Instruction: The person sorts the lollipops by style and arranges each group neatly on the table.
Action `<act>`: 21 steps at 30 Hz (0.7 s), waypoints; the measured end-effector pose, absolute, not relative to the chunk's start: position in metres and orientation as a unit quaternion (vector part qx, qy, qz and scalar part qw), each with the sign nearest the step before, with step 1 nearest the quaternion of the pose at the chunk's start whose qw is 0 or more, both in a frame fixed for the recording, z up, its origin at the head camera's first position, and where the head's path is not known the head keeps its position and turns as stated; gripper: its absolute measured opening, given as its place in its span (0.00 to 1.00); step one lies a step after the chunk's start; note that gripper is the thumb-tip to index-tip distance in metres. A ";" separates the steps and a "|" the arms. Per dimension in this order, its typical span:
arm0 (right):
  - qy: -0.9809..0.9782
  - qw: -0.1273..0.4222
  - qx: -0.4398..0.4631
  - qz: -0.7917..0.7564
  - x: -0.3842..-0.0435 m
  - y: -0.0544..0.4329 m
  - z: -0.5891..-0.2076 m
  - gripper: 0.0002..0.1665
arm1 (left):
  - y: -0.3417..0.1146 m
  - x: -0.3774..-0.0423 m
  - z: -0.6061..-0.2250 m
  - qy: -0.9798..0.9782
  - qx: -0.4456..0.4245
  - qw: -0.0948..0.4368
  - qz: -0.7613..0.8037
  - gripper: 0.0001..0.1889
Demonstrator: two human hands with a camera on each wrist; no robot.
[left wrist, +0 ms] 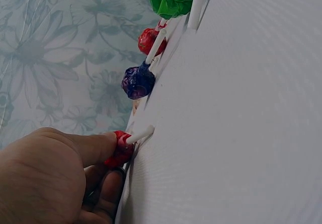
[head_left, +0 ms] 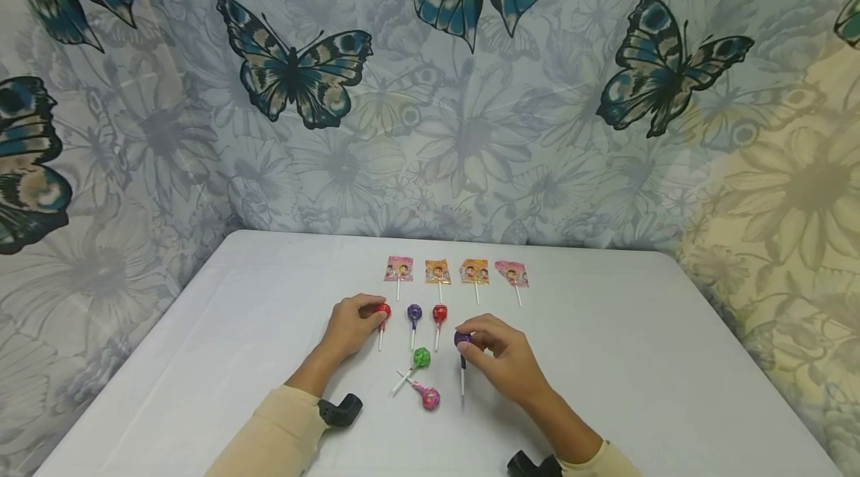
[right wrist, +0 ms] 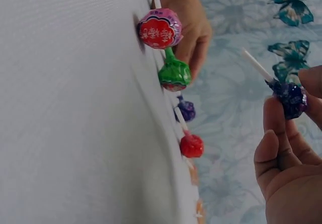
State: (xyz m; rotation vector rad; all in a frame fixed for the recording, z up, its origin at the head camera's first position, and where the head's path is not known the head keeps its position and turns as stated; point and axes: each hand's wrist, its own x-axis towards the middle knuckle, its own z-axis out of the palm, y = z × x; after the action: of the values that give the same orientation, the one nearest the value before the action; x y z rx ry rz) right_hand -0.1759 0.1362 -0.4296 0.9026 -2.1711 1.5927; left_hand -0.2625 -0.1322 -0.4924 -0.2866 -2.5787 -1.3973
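At the left end of a row of lollipops, my left hand [head_left: 348,326] pinches the round head of a red lollipop [left wrist: 119,153], its stick towards me. My right hand [head_left: 505,363] holds a dark purple lollipop [right wrist: 293,100] by its wrapped head between thumb and fingers; the right wrist view shows it lifted off the table. Between the hands lie another purple lollipop [head_left: 414,312] and a second red lollipop [head_left: 440,313]. Nearer to me, a green lollipop [head_left: 421,357] and a pink lollipop [head_left: 431,398] lie with their sticks crossing.
Farther back on the white table [head_left: 269,275] is a row of several flat lollipops in pink and orange wrappers, among them a pink one [head_left: 399,269] and an orange one [head_left: 475,271]. A butterfly-patterned cloth [head_left: 470,163] hangs behind the table.
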 end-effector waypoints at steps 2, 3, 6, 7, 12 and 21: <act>-0.738 0.147 0.330 0.570 -0.182 0.140 -0.439 0.14 | -0.132 -0.263 -0.492 -0.870 -0.097 0.098 -0.473 0.13; -0.730 0.147 0.338 0.575 -0.186 0.143 -0.443 0.16 | -0.132 -0.263 -0.493 -0.870 -0.096 0.098 -0.473 0.13; -0.719 0.149 0.345 0.585 -0.192 0.148 -0.448 0.19 | -0.132 -0.263 -0.493 -0.870 -0.100 0.099 -0.474 0.13; -0.720 0.150 0.341 0.585 -0.192 0.149 -0.447 0.19 | -0.133 -0.263 -0.493 -0.870 -0.101 0.100 -0.472 0.13; -0.735 0.178 0.309 0.576 -0.190 0.152 -0.432 0.19 | -0.133 -0.263 -0.492 -0.872 -0.098 0.099 -0.469 0.13; -0.772 0.189 0.259 0.549 -0.195 0.155 -0.409 0.14 | -0.132 -0.263 -0.491 -0.877 -0.088 0.091 -0.464 0.13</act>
State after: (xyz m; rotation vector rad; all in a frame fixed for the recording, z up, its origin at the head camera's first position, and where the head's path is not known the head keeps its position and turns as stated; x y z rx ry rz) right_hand -0.1952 0.1555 -0.4095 0.7269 -2.1712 1.5423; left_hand -0.2630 -0.1315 -0.4914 -0.2630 -2.6055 -1.3803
